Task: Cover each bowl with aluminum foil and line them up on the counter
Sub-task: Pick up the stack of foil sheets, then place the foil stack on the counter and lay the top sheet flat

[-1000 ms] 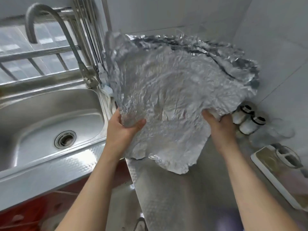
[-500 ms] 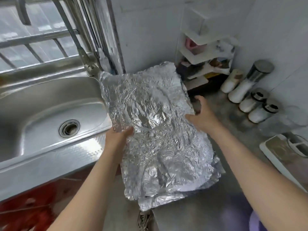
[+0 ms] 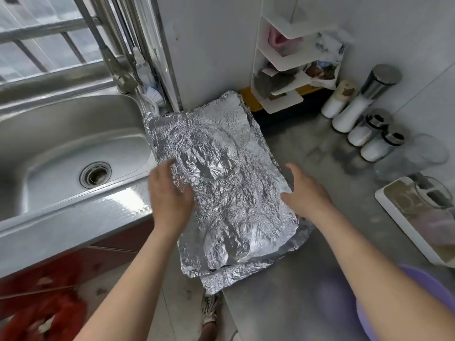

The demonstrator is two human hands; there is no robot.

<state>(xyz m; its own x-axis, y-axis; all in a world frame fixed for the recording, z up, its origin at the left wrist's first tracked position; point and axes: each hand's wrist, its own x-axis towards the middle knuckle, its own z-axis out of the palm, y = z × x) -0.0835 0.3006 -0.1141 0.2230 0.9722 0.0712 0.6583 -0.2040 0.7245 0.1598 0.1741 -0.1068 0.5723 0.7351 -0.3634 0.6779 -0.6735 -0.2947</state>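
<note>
- Head view: crumpled foil sheets (image 3: 221, 183) are laid flat in a stack on the counter just right of the sink (image 3: 61, 134), probably so that one can be peeled off.
- The left hand (image 3: 170, 195) is held over the sink-side edge, its fingers blurred but apparently loosely together.
- The right hand (image 3: 305, 193) is rested on the far edge, fingers straight, seemingly to steady the stack.
- A purple bowl (image 3: 363, 321) is glimpsed further right.

A barred window (image 3: 46, 43) lights a steel sink (image 3: 73, 148), white walls (image 3: 209, 45) and grey counter (image 3: 307, 242)
</note>
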